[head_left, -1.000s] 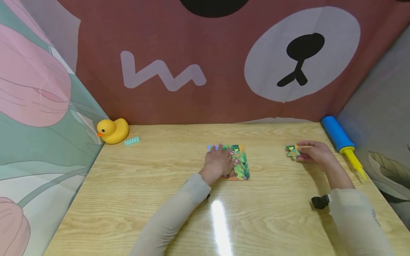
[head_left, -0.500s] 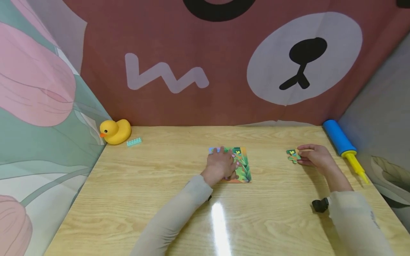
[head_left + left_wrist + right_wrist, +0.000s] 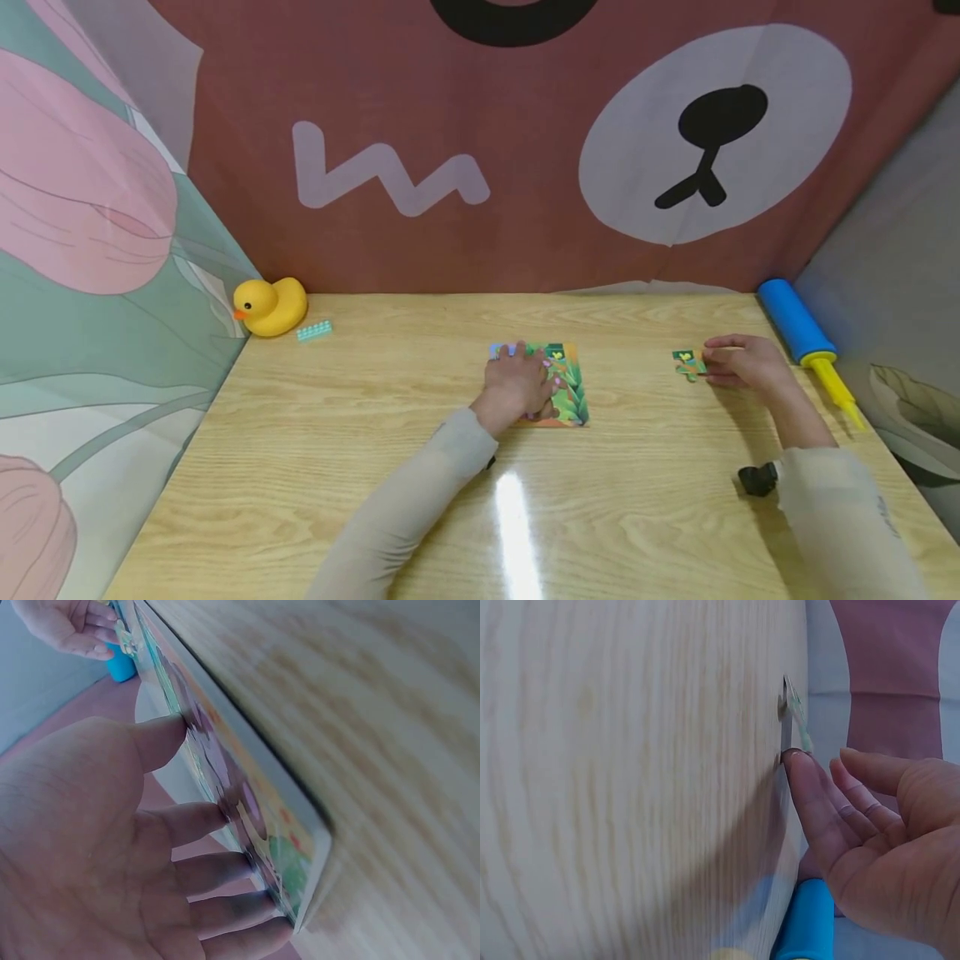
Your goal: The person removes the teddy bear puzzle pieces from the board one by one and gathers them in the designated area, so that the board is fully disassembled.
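A colourful jigsaw puzzle (image 3: 573,392) with a green and orange border lies flat on the table. My left hand (image 3: 513,387) rests on it with fingers spread, covering much of the picture. In the left wrist view, the fingertips (image 3: 266,904) touch the puzzle's face near its edge. Off to the right lies a small green puzzle piece (image 3: 686,362) with knobbed edges and a yellow figure. My right hand (image 3: 746,364) is at its right side; in the right wrist view, one fingertip (image 3: 801,761) touches the piece (image 3: 795,712), while other fingers stand apart from it.
A blue and yellow pump (image 3: 798,325) lies at the table's right edge. At the back left sit a yellow rubber duck (image 3: 273,308) and a turquoise toy brick (image 3: 314,331). A printed cloth (image 3: 525,208) closes off the back of the wooden table (image 3: 375,375).
My right hand has shifted slightly to the right, and its fingers now cover less of the puzzle piece. The left hand stays on the puzzle. The head view has tilted a little.
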A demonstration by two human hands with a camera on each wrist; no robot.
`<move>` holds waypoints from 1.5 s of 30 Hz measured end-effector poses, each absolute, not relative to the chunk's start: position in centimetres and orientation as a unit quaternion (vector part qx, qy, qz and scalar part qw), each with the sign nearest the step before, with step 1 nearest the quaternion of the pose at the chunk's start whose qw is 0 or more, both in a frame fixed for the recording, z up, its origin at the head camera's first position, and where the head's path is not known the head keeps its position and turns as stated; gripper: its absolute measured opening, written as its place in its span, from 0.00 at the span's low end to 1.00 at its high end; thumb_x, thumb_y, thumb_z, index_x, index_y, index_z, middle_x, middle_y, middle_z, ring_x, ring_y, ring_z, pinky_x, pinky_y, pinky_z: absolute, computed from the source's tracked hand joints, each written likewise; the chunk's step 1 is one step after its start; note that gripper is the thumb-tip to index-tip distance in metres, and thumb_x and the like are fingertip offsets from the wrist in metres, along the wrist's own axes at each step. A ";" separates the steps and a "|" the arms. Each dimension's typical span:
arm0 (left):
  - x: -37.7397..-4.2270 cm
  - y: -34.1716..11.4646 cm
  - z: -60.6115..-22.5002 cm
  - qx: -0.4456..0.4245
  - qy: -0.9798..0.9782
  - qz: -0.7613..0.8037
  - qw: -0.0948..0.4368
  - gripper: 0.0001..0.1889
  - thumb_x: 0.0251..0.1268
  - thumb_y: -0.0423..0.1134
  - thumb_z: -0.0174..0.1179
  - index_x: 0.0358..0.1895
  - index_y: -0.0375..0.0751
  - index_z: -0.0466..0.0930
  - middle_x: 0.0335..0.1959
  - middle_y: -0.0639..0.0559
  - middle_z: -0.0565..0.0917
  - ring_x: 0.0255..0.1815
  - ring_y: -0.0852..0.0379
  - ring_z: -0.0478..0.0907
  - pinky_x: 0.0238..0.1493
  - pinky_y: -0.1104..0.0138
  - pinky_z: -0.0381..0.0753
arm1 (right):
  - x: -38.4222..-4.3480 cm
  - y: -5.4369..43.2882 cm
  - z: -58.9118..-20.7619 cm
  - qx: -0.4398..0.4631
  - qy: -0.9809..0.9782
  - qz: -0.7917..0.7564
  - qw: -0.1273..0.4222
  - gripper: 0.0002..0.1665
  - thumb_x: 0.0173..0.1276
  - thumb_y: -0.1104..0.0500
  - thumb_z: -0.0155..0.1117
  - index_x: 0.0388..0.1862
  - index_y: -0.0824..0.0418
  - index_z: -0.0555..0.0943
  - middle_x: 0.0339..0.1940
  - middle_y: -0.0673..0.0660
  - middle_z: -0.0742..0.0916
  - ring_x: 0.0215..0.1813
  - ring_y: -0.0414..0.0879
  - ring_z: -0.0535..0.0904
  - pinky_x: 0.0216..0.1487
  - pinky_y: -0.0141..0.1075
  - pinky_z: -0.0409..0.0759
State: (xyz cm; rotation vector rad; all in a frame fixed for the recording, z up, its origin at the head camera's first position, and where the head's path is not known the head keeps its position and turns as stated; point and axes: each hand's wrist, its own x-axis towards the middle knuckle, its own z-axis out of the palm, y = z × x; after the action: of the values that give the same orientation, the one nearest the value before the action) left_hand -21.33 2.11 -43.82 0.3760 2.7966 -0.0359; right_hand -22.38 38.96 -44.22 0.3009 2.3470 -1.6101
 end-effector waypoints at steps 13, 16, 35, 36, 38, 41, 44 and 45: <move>-21.4 1.9 -43.6 0.135 0.976 -0.015 0.172 0.35 0.78 0.68 0.37 0.82 0.60 0.52 0.83 0.50 0.56 0.81 0.44 0.57 0.69 0.51 0.75 | -22.5 38.3 -43.6 0.085 0.829 -0.536 0.139 0.34 0.83 0.54 0.50 0.73 0.80 0.59 0.36 0.37 0.87 0.39 0.33 0.88 0.47 0.36 0.88; -21.5 1.9 -43.6 0.136 0.975 -0.017 0.174 0.35 0.78 0.68 0.36 0.82 0.61 0.51 0.84 0.51 0.54 0.82 0.44 0.55 0.70 0.51 0.74 | -22.7 37.0 -43.3 0.069 0.835 -0.527 0.141 0.34 0.83 0.54 0.49 0.74 0.79 0.60 0.39 0.39 0.87 0.40 0.32 0.87 0.48 0.36 0.88; -21.2 0.5 -43.9 0.154 0.975 0.040 0.153 0.39 0.74 0.72 0.39 0.82 0.61 0.51 0.82 0.48 0.57 0.80 0.41 0.58 0.70 0.44 0.70 | -24.5 27.3 -42.9 -0.004 0.825 -0.541 0.163 0.29 0.82 0.57 0.50 0.72 0.76 0.67 0.57 0.68 0.86 0.44 0.39 0.87 0.52 0.39 0.87; -21.2 0.3 -43.7 0.148 0.976 0.043 0.154 0.40 0.73 0.73 0.40 0.82 0.62 0.50 0.82 0.48 0.56 0.81 0.41 0.56 0.71 0.43 0.69 | -24.6 26.8 -43.0 -0.007 0.822 -0.545 0.165 0.29 0.82 0.57 0.50 0.72 0.76 0.67 0.57 0.67 0.86 0.44 0.39 0.87 0.52 0.39 0.87; -21.3 -0.3 -43.5 0.131 0.979 0.045 0.152 0.43 0.69 0.77 0.40 0.83 0.63 0.48 0.83 0.48 0.54 0.82 0.41 0.53 0.74 0.41 0.64 | -24.8 25.8 -43.1 -0.010 0.818 -0.550 0.171 0.29 0.83 0.56 0.50 0.72 0.76 0.67 0.58 0.68 0.85 0.45 0.41 0.87 0.53 0.39 0.87; -21.5 -1.1 -43.4 0.116 0.981 0.037 0.151 0.48 0.64 0.81 0.39 0.83 0.63 0.45 0.85 0.48 0.50 0.84 0.41 0.48 0.78 0.39 0.56 | -25.0 24.4 -43.2 -0.017 0.815 -0.551 0.178 0.29 0.83 0.54 0.50 0.72 0.74 0.68 0.61 0.72 0.83 0.47 0.43 0.87 0.54 0.39 0.87; -21.8 -1.8 -43.7 0.115 0.980 0.033 0.157 0.50 0.62 0.83 0.37 0.83 0.64 0.43 0.86 0.48 0.46 0.85 0.41 0.44 0.79 0.39 0.51 | -25.3 23.0 -43.4 -0.017 0.812 -0.552 0.187 0.29 0.82 0.54 0.51 0.71 0.73 0.69 0.62 0.74 0.82 0.48 0.46 0.87 0.54 0.40 0.87; -21.9 -2.0 -43.8 0.118 0.980 0.032 0.160 0.50 0.62 0.83 0.37 0.83 0.64 0.42 0.86 0.48 0.45 0.85 0.42 0.43 0.79 0.39 0.51 | -25.3 22.6 -43.5 -0.015 0.811 -0.553 0.190 0.29 0.82 0.54 0.51 0.71 0.73 0.70 0.61 0.74 0.82 0.48 0.46 0.87 0.54 0.40 0.87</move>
State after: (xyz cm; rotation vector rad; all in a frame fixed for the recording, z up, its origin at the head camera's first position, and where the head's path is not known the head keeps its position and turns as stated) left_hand -21.94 -2.02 -43.85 0.3370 2.7989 0.0904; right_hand -25.33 22.56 -43.54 -0.0417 2.2792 -1.5537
